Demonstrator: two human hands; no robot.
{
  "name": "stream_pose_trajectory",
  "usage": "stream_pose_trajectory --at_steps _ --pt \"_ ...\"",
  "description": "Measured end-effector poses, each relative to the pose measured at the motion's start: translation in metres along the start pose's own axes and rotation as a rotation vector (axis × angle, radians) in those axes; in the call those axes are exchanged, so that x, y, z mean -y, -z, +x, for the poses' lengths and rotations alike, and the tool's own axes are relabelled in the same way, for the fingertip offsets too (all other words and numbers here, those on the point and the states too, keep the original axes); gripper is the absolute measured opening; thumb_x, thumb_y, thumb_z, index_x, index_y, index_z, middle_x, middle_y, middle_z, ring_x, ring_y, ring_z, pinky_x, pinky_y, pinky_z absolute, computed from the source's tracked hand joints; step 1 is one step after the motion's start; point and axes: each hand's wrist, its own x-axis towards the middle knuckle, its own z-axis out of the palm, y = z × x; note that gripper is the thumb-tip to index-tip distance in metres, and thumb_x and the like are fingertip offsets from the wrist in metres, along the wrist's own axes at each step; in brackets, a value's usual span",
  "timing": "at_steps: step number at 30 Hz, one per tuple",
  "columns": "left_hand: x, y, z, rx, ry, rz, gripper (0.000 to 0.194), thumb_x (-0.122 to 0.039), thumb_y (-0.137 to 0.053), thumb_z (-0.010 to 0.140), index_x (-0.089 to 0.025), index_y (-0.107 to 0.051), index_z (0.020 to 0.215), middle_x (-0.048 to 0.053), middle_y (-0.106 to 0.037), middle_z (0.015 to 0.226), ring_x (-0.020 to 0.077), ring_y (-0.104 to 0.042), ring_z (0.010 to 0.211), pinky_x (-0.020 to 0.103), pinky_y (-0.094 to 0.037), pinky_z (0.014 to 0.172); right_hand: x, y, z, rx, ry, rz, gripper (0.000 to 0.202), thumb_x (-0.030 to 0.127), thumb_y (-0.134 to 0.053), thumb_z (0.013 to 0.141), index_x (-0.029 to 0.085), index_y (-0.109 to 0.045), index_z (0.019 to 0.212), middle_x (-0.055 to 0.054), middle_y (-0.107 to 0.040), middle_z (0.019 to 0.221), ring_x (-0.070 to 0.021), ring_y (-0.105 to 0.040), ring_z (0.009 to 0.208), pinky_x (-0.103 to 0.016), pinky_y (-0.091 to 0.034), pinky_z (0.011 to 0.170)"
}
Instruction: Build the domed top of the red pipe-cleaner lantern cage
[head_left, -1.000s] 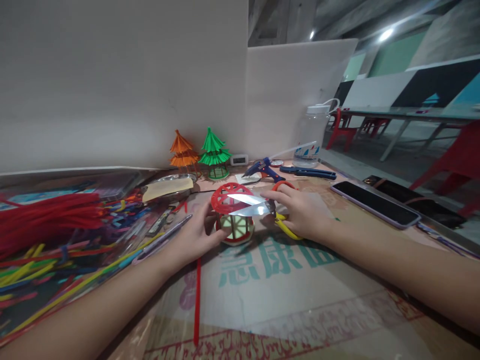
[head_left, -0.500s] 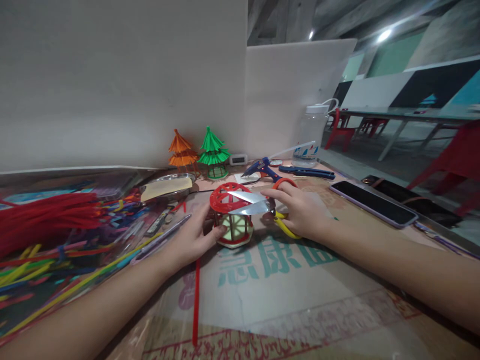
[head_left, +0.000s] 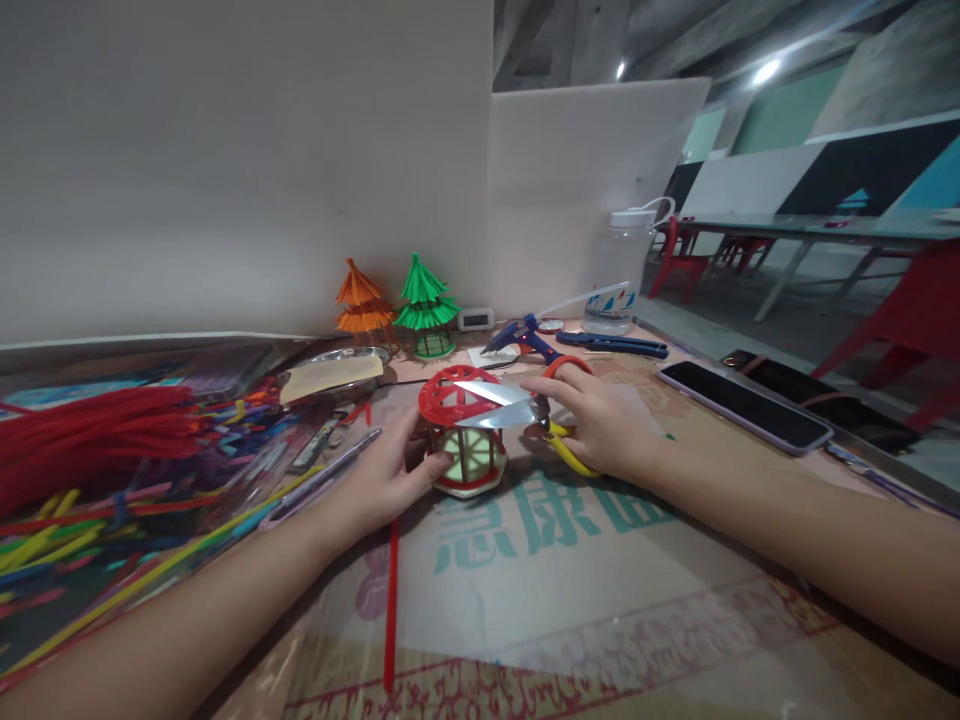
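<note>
A small round pavilion frame (head_left: 429, 408) with a red ring top, thin posts and a pale base stands on the table before me. My left hand (head_left: 401, 462) grips it from the left, thumb on its near side. My right hand (head_left: 600, 420) holds scissors (head_left: 504, 404) with one orange and one yellow handle loop. Their blades are spread and lie over the red ring, pointing left; whether they touch it I cannot tell. Below my left hand, a red pipe cleaner (head_left: 391, 610) lies lengthwise on the sheet-covered table.
Orange (head_left: 361, 300) and green (head_left: 426, 300) pavilion models stand at the back, near a glue gun (head_left: 525, 335), blue-handled tool (head_left: 611, 345) and water bottle (head_left: 619, 270). Pipe cleaners (head_left: 97, 430) crowd the left beside a metal tray (head_left: 375, 362). A phone (head_left: 742, 405) lies right.
</note>
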Motion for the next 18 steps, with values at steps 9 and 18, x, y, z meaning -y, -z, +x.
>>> stream_pose_trajectory --at_steps 9,18 --pt "0.006 0.000 -0.002 -0.001 -0.032 0.008 0.049 -0.039 -0.061 0.094 -0.019 -0.053 0.138 0.014 -0.062 0.136 0.0297 -0.062 0.124 0.040 -0.056 0.102 -0.007 -0.005 -0.007 0.022 0.006 -0.150 0.049 0.058 -0.061 0.091 0.028 -0.064 0.130 -0.008 -0.065 0.099 -0.0214 -0.057 0.079 -0.028 -0.024 0.051" --pt "0.005 0.000 -0.002 0.009 0.007 -0.005 0.052 -0.038 -0.061 0.092 -0.019 -0.052 0.140 0.013 -0.061 0.138 0.0310 -0.060 0.127 0.041 -0.055 0.103 -0.013 -0.007 -0.008 -0.021 0.052 -0.079 0.043 0.050 -0.061 0.094 0.025 -0.066 0.129 -0.009 -0.066 0.099 -0.0218 -0.060 0.085 -0.028 -0.038 0.060"
